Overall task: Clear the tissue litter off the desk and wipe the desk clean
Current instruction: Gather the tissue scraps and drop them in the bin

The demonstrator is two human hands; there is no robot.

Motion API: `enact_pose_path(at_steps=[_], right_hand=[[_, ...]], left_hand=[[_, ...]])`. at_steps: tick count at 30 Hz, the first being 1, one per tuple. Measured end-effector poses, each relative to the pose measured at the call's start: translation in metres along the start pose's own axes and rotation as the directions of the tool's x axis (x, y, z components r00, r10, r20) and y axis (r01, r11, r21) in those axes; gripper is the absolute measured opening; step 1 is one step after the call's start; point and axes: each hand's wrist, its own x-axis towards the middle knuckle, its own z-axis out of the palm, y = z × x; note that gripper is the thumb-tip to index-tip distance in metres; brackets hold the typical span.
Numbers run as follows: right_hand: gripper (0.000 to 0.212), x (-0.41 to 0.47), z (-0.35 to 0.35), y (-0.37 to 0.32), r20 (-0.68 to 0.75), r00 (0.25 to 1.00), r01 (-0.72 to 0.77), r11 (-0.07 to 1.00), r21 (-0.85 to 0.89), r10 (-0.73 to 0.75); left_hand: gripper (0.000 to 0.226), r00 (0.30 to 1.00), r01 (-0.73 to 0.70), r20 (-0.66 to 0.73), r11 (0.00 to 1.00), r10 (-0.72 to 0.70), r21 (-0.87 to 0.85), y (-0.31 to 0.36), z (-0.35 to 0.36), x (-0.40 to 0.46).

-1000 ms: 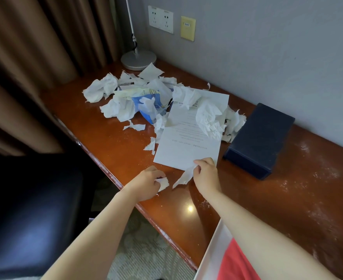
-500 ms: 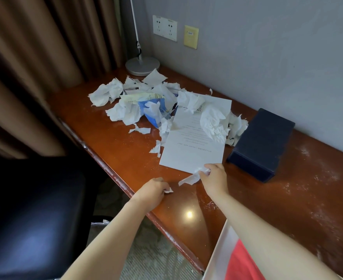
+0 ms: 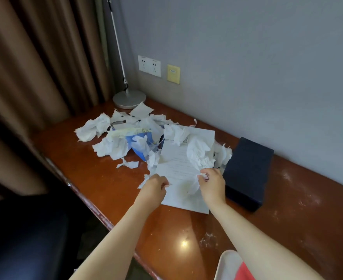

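Both hands are out over the printed sheet (image 3: 178,174) at the front of the desk (image 3: 98,178). Left hand (image 3: 154,188) is curled, fingers pinching a small white tissue scrap (image 3: 167,185) that pokes out btwn thumb & fingertips. Right hand (image 3: 214,184) is curled too, fingertips pinching a torn tissue strip (image 3: 195,183) that hangs down from the pinch onto the sheet. The two hands sit near each other, apart, w/ the paper showing between them.

Rest of the tissue litter (image 3: 110,138) is piled farther back, center-left of the desk: crumpled wads and flat torn bits spread around a blue tissue pack (image 3: 139,141). One big crumpled wad (image 3: 199,152) sits on the sheet's upper right, just beyond the right hand. More wads (image 3: 222,154) are wedged btwn the sheet and a dark blue box (image 3: 247,170), which stands to the right, near the wall. A loose scrap (image 3: 129,164) lies alone on bare wood, left of the sheet.

Lamp base (image 3: 129,99) stands at the back corner, by the curtain (image 3: 35,67). Wall sockets (image 3: 149,66) and a yellow plate (image 3: 173,74) above it. Whitish smears on the desk's right part (image 3: 287,176), prob. dust, hard to tell. Dark chair (image 3: 25,239) lower left.
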Motion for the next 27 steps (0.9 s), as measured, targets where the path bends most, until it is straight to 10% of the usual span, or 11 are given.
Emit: enact_pose_path(at_steps=[9,20,27], right_hand=[[0.070,0.070,0.009,-0.007,-0.021,0.999,-0.029,0.997,0.066,0.031],[0.059,0.119,0.024,-0.001,0.151,0.987,0.059,0.997,-0.044,-0.052],[0.051,0.126,0.031,0.009,0.156,0.988,0.017,0.999,-0.036,-0.011]], left_hand=[[0.033,0.993,0.109,-0.036,0.994,-0.109,0.003,0.012,0.005,0.063],[0.086,0.983,0.178,-0.036,0.983,-0.180,-0.037,0.041,0.006,0.161],[0.040,0.983,0.144,0.094,0.979,-0.158,0.142,0.042,0.025,0.193]])
